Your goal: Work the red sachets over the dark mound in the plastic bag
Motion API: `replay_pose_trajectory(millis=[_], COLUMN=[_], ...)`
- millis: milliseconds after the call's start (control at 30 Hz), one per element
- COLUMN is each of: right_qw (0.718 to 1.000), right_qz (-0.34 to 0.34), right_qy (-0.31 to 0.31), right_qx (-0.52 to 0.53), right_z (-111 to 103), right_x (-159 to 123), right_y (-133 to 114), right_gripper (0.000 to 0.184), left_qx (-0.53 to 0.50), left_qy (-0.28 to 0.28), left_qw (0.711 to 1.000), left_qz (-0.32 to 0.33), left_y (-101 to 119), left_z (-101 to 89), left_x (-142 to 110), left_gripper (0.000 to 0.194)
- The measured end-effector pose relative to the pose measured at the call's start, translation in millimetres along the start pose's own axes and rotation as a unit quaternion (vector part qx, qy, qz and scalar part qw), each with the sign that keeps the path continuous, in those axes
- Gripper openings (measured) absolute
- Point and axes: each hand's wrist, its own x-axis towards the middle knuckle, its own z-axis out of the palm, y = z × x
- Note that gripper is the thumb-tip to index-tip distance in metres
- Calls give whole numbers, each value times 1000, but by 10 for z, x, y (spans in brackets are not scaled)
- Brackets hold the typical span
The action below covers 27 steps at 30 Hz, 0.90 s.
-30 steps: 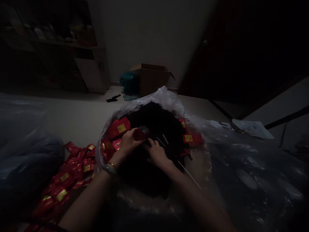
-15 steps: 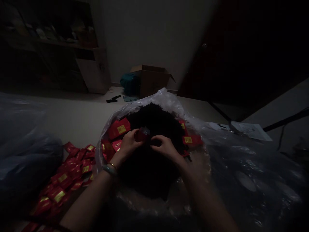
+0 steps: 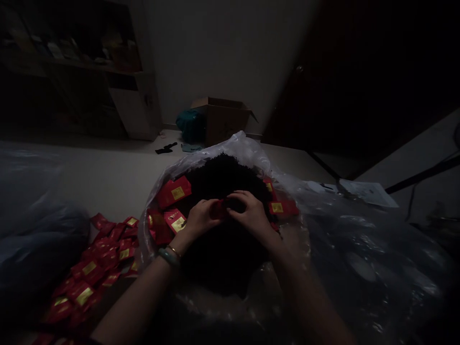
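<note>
My left hand (image 3: 201,218) is closed round a small red packet (image 3: 217,210). My right hand (image 3: 249,213) meets the packet's right end with curled fingers and thumb; its contents, if any, are lost in the dark. Both hands are above a heap of dark, loose, leaf-like material (image 3: 224,167) inside a large clear plastic bag (image 3: 239,141). Along the bag's left side lie red packets with gold labels (image 3: 176,191), and another red packet (image 3: 282,207) rests at its right edge. A bangle (image 3: 168,257) circles my left wrist.
Many more red packets (image 3: 88,270) are piled on the floor to the left. Clear plastic sheeting (image 3: 359,258) spreads to the right, and a bulky plastic bag (image 3: 36,215) stands far left. Behind are a cardboard box (image 3: 228,122), a teal bag (image 3: 190,125) and a cabinet (image 3: 132,105).
My right hand has come left and up against the packet in my left hand. The packet has tilted down, and its glossy top no longer shows. The view has shifted slightly.
</note>
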Motion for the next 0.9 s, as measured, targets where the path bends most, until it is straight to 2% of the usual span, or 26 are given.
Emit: replay_pose_trajectory(millis=[133,200,267,400,467,533,600,667,733,800,833,900], right_qw=[999,999,997,997,995,989,982,978,987,994,988,960], right_qz=[14,30,37,7,-3,11,54,103,122,94,72,41], right_qy=[25,44,53,26,38,73,111,116,61,-60,-131,-253], right_qx=[-16,5,35,66,94,126,144,138,89,7,-36,-113], right_z=[30,48,70,112,125,133,144,164,198,247,277,347], right_x=[-17,-25,-32,-39,-35,-22,-3,11,5,-33,-63,-136], right_y=[-4,-2,-5,-46,-61,-36,46,168,287,359,370,350], right_gripper=[47,52,46,21,18,19,22,26,26,28,36,66], left_qx=[-6,-6,-5,-9,-14,-32,-63,-95,-114,-117,-112,-97], left_qy=[3,5,6,4,10,37,82,126,154,172,181,199], left_qw=[1000,1000,1000,1000,1000,998,993,985,979,976,975,971], left_qz=[2,-1,-5,-14,-19,-33,-54,-67,-65,-59,-63,-87], left_y=[-6,-5,0,18,21,15,4,-3,-3,1,0,-12], left_z=[20,20,22,35,43,47,46,41,33,21,13,-6], left_x=[-4,-6,-7,-7,-2,6,11,10,6,8,12,30], left_gripper=[50,49,49,50,49,47,46,47,48,47,45,45])
